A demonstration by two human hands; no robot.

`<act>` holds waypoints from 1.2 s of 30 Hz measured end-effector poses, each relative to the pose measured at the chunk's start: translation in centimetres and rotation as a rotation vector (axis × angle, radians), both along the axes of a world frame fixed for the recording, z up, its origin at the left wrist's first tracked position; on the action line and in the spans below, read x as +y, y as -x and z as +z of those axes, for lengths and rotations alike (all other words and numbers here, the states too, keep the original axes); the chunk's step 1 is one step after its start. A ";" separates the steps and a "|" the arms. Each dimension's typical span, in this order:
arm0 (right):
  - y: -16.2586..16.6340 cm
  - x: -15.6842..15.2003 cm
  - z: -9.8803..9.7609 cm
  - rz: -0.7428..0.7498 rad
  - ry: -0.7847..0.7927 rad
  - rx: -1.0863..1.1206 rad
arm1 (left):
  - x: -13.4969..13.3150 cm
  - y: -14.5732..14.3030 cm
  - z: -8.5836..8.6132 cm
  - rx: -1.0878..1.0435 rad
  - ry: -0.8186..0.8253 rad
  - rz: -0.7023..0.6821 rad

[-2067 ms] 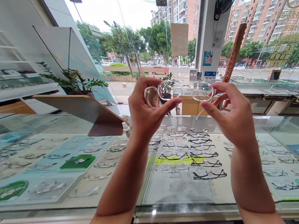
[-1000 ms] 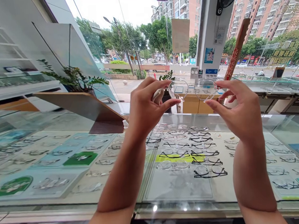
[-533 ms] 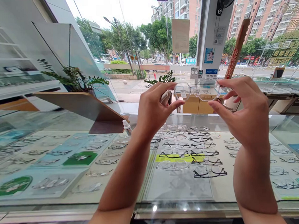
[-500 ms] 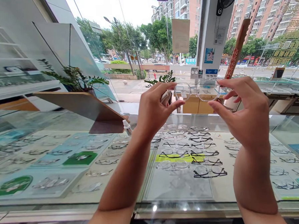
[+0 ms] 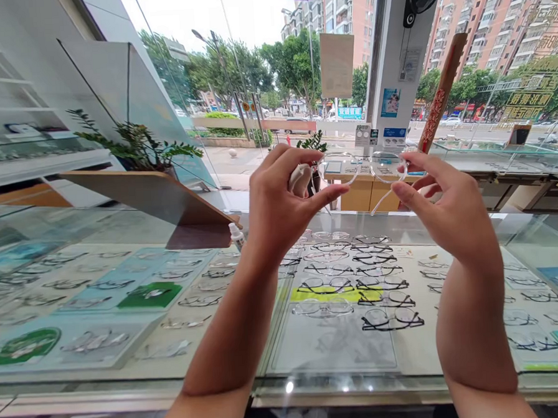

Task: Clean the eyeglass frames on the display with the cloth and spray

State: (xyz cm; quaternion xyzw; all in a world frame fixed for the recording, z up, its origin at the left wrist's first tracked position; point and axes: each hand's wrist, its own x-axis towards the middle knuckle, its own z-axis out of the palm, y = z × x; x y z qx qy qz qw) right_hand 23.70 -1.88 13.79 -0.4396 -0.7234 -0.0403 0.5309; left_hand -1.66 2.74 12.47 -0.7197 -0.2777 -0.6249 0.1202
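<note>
A pair of clear-rimmed eyeglasses [image 5: 340, 169] is held up in front of me, above the glass counter. My left hand [image 5: 276, 200] pinches its left end between thumb and fingers. A crumpled pale cloth-like piece [image 5: 300, 180] is tucked inside the same hand. My right hand [image 5: 451, 206] pinches the right end by the rim, with the other fingers curled behind. One thin temple arm slants downward below the right lens. Under the hands, rows of eyeglasses [image 5: 392, 319] lie inside the glass display case [image 5: 333, 356].
A small white spray bottle [image 5: 236, 235] stands on the counter left of my left forearm, beside a tilted brown-framed mirror or board [image 5: 166, 196]. Behind it is a potted plant [image 5: 140, 147]. More glass counters [image 5: 473, 158] stand beyond, near the window.
The eyeglasses have turned, so the left lens now looks larger and a temple arm shows below. Both hands have shifted slightly left.
</note>
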 end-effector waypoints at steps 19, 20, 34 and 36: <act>0.4 0.6 -0.1 0.042 0.116 0.019 | -0.3 0.6 0.3 0.029 -0.047 0.009; 0.3 0.6 -0.1 0.036 0.097 0.020 | -0.3 0.6 0.3 0.033 -0.047 0.007; 0.5 -0.2 0.2 0.008 -0.027 0.055 | 0.6 0.6 0.1 0.070 0.007 0.032; 0.5 -0.2 0.2 0.010 0.003 0.052 | 0.5 0.6 0.1 0.059 -0.005 0.030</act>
